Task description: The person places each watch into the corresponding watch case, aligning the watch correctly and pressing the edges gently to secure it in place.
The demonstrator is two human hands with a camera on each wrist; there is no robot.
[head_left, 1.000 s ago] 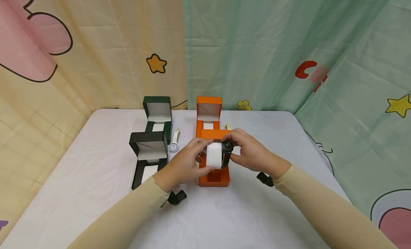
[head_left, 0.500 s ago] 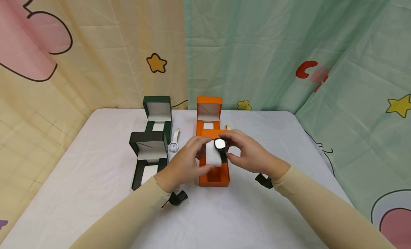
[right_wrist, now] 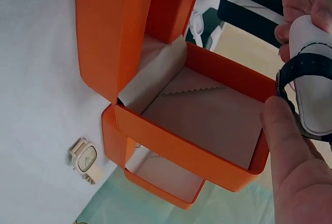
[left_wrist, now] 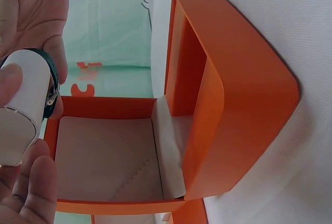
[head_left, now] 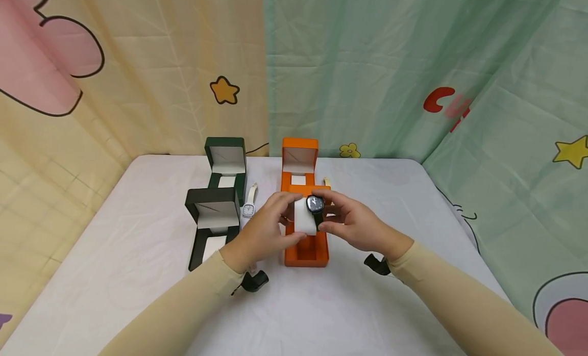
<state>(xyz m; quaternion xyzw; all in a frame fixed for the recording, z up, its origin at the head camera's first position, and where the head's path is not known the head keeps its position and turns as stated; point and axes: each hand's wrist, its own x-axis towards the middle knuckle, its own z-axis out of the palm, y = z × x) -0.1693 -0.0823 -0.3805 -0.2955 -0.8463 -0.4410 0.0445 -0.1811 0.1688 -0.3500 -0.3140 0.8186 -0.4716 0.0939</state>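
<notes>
1. At the left, the black box (head_left: 212, 195) stands with its lid raised; beyond it, on the far left, is the dark green box (head_left: 225, 144), also with its lid up.
2. The white watch (head_left: 249, 210) lies flat just right of these boxes. Its dial is best left untouched; the strap's edges would be the place to lift it.
3. The left hand (head_left: 262, 238) pinches the white cushion (head_left: 303, 218), thumb on the near edge, fingers on the far one. The cushion is held above the near orange box (head_left: 306, 262). It looks light and padded, likely to give a little under pressure, so a hold at its left end leaves the strap free.
4. Straight beyond stands the far orange box (head_left: 300, 144), lid raised.
5. The black watch (head_left: 315, 204) sits at the cushion's right end, its strap looped around it and its dial turned up. It is probably the heavier, harder piece: smooth glass to keep clear of, and a strap that should flex yet drag on the padding. Case sides and strap edges seem the safest hold.
6. The pale gold watch (head_left: 326, 182) lies at the far right of the orange boxes.
7. The right hand (head_left: 351, 221) grips the black watch, fingers at its far side, thumb near the strap's lower part.
</notes>
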